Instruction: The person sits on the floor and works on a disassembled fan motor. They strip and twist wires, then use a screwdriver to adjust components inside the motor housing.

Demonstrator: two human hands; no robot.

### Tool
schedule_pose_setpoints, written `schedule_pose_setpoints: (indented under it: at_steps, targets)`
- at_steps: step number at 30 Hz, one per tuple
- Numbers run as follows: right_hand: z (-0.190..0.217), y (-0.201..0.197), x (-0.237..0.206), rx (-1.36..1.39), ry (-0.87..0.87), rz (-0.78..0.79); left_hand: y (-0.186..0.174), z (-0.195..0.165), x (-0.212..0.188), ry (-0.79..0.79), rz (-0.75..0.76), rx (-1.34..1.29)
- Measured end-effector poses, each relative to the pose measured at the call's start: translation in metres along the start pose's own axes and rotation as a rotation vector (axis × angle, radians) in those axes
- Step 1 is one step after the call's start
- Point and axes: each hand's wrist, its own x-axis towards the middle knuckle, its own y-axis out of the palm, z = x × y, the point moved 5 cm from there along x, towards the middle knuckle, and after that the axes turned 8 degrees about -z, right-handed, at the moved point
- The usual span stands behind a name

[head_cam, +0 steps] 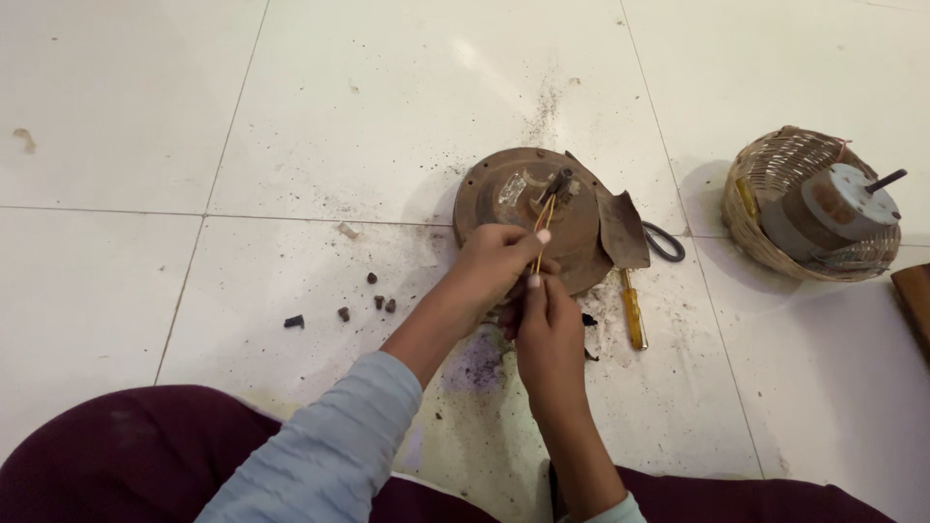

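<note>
Both hands over a white tiled floor (116, 291), left hand (496, 261) and right hand (547, 324) each in a closed grip pinching thin yellow wires (544, 225) from a rusty round motor plate (513, 199), yellow-handled screwdriver (633, 310) beside it, wicker basket (765, 194) well apart at right, open floor at left.

The floor (126, 107) is laid with large, glossy off-white tiles divided by thin grey grout lines. Soft light reflects off the tiles near the top. Dark dust and gritty specks are scattered over the middle tiles, and a faint brownish smudge (24, 138) marks the tile at the far left edge.
</note>
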Motion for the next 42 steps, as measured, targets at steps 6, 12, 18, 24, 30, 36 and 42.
schedule_pose_setpoints:
  at_steps: [6, 12, 18, 24, 30, 36, 42]
  targets:
    - [0.009, -0.027, 0.007, -0.085, 0.038, 0.041, -0.005, 0.003, 0.011, 0.127, -0.044, -0.007]
    - [0.033, -0.018, 0.053, -0.066, 0.210, -0.026, 0.015, 0.023, -0.011, -0.058, 0.025, -0.201]
    - [0.027, -0.003, 0.074, -0.131, 0.161, -0.004, 0.015, 0.027, -0.029, -0.124, 0.159, -0.194]
    - [0.009, -0.013, 0.072, -0.013, 0.150, 0.030, 0.004, 0.036, -0.057, -0.310, 0.211, 0.256]
    - [0.003, -0.014, 0.038, 0.036, 0.204, 0.003, -0.023, 0.001, -0.031, -0.162, -0.142, 0.301]
    - [0.009, -0.012, 0.013, 0.050, 0.154, -0.007, -0.002, -0.017, -0.024, 0.025, -0.091, 0.105]
    - [-0.008, -0.011, -0.010, 0.015, 0.144, 0.043, -0.003, -0.002, -0.014, -0.005, -0.028, -0.071]
